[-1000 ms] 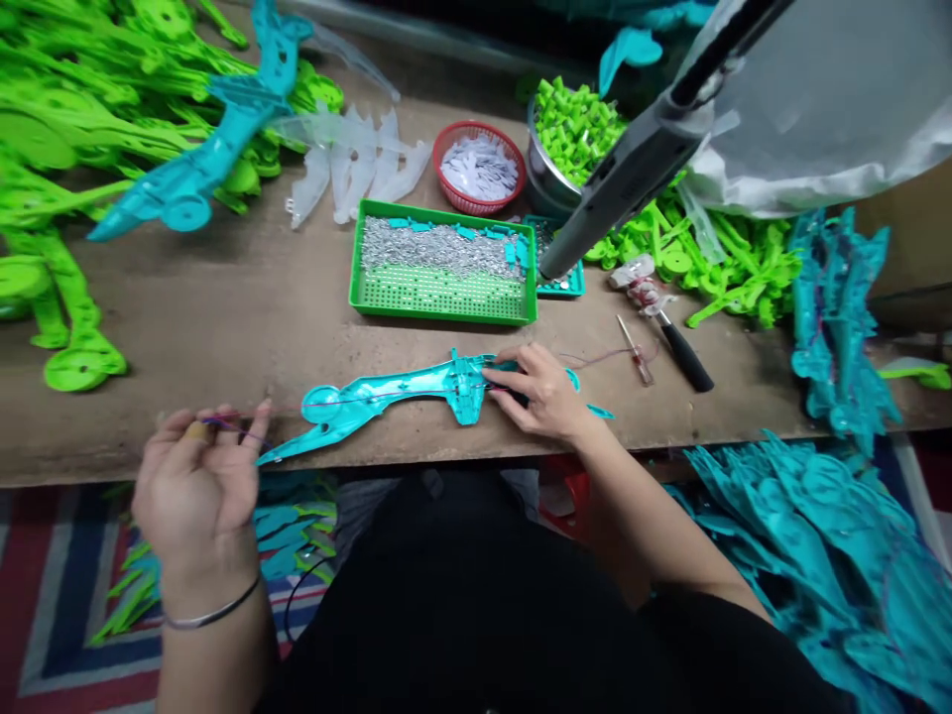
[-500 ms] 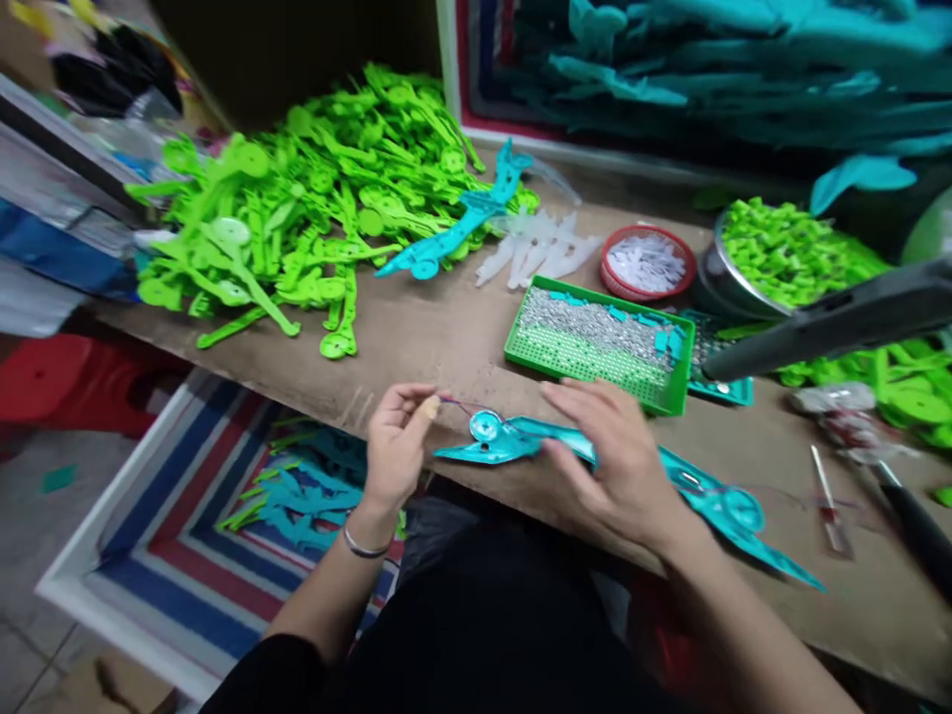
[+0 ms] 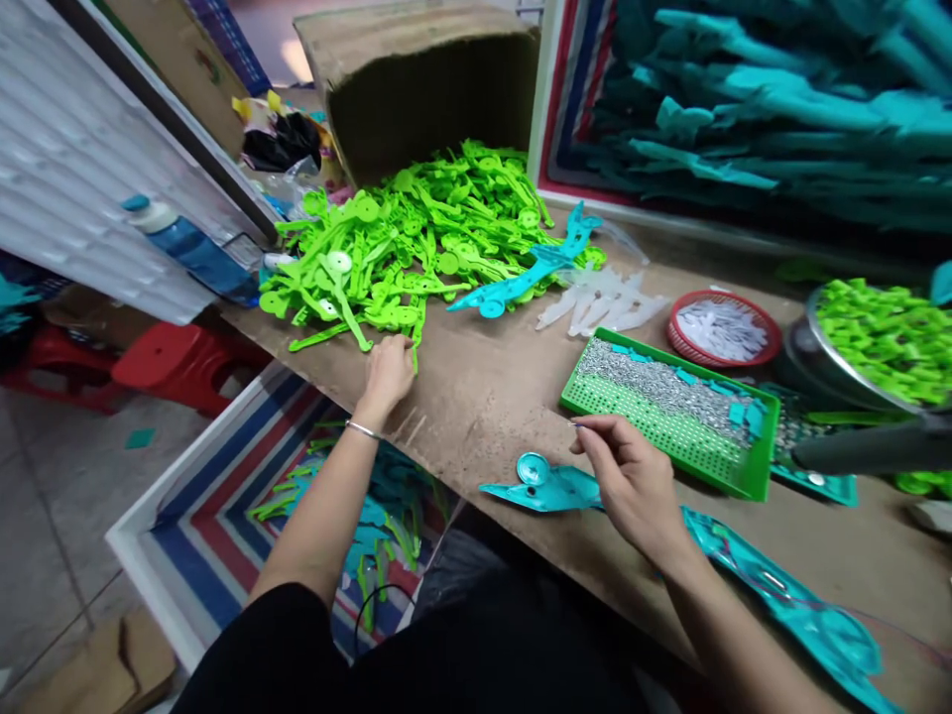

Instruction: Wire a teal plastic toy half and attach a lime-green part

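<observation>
A fetching step appears to be in hand. The left hand (image 3: 388, 372) is stretched out, fingers loosely curled and gripping nothing, touching the near edge of the green parts pile (image 3: 406, 238) on the worktop (image 3: 476, 397). The right hand (image 3: 631, 476) is pinched, seemingly on a thin wire, over the teal shell (image 3: 550, 488) lying near the front edge. Next, one green piece would need to be singled out of the tangle

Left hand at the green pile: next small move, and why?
Probably close the fingers on one green plastic piece at the pile's near edge. The left hand lies open on the table, touching the edge of the green pile, holding nothing visible. The right hand is over the teal shell, pinching something small.
</observation>
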Demonstrator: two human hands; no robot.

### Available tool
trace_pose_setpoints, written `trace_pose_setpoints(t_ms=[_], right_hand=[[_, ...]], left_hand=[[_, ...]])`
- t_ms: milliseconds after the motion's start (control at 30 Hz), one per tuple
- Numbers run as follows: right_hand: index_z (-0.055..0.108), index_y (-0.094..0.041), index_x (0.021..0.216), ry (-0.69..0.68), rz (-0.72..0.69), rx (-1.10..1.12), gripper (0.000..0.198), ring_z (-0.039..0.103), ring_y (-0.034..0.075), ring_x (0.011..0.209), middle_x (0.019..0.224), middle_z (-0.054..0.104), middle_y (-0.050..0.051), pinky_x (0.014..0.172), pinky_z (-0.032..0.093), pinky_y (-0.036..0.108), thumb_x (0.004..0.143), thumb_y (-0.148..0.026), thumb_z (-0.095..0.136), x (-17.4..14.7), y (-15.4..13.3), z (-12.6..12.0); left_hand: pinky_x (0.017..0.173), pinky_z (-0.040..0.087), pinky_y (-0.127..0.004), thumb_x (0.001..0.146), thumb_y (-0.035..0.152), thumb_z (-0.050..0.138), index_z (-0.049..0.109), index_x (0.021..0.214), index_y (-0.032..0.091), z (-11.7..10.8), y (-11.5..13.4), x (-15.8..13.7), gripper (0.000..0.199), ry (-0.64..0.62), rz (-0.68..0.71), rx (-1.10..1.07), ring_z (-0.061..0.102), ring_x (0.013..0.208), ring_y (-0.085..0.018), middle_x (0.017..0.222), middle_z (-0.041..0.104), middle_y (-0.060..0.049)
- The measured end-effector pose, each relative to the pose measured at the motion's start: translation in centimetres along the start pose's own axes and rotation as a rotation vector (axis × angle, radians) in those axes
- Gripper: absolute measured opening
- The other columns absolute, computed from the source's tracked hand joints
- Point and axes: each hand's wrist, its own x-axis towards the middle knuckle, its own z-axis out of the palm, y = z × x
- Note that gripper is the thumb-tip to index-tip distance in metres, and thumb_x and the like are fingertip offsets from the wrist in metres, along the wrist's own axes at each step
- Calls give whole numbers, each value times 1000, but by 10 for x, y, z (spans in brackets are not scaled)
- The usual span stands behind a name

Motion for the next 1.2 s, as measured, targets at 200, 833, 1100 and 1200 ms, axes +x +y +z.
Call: trace_pose_setpoints(t_ms=[200,833,1100,1200], right_hand=[[67,-21,96,59,69,7,22,62,14,64,74,69,2,58,48,26,92,-40,57,-3,17,-11],[67,-22,97,24,11,-157,25,69,19,70,80,73,3,66,51,30,96,-41,51,-16,38,7],[68,-23,99,61,14,-152,27,70,20,68,78,73,2,63,53,31,95,-45,52,-19,48,4],[67,-23,98,68,21,-137,28,71,21,69,78,73,3,63,54,31,95,-46,52,-22,52,5]], left_hand=[[75,57,-29,84,7,39,71,107,16,7,-14,-6,40,-255,66,-1,69,76,-16,92,73,-6],[93,53,-38,84,29,69,65,119,20,27,5,-32,36,-294,462,-55,64,101,-21,108,62,-7],[97,51,-38,92,20,51,67,107,21,21,20,-2,21,-6,472,4,64,106,-21,108,69,-8],[100,47,-45,93,18,44,65,106,17,-13,1,31,25,194,297,111,61,110,-26,108,67,-13]])
